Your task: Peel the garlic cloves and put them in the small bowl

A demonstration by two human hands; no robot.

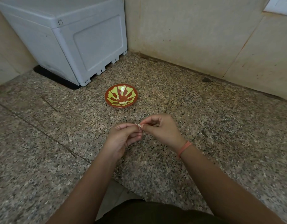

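Left hand [121, 138], right hand [162, 131] on clove [139, 125]

grey plastic box [71, 39], speckled granite counter [204, 120]

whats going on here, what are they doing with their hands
A person is peeling a garlic clove, pinching it between the left hand and right hand just above the speckled stone surface. The small bowl sits beyond the hands and already holds a few pale peeled cloves.
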